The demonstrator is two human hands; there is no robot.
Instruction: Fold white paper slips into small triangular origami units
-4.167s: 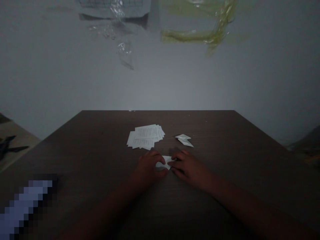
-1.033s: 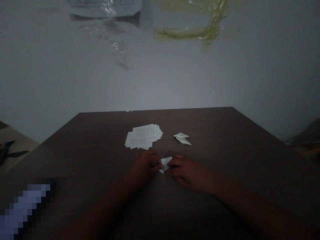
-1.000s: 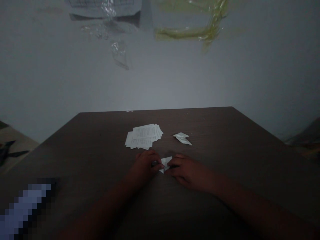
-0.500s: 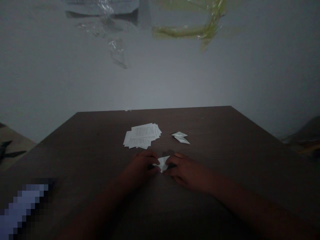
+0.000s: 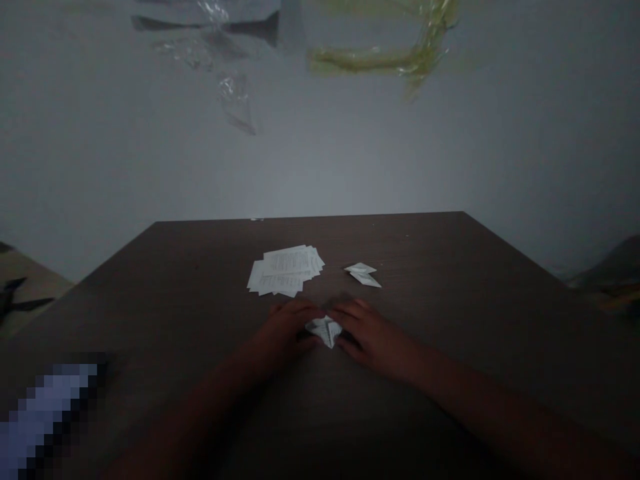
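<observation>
A small piece of folded paper (image 5: 326, 329) with print on it lies at the middle of the table, between my two hands. My left hand (image 5: 290, 327) grips its left side, fingers along the far edge and thumb near the front. From the right, my right hand (image 5: 367, 337) holds the other side in the same way. A crease runs down the paper's middle to a point at the front. Beyond my hands, two folded paper pieces (image 5: 362, 272) rest together, and a loose stack of printed paper sheets (image 5: 286, 268) lies to their left.
The dark brown wooden table (image 5: 200, 293) reaches to a pale wall (image 5: 320, 153) with clear and yellow tape (image 5: 370, 61) stuck on it. A pixelated bluish-white object (image 5: 47, 407) lies at the near left. The room is dim.
My fingers have come closer together at the paper's far edge. The paper now shows a creased, pointed shape where one flatter face showed before. The stack and folded pieces stay put.
</observation>
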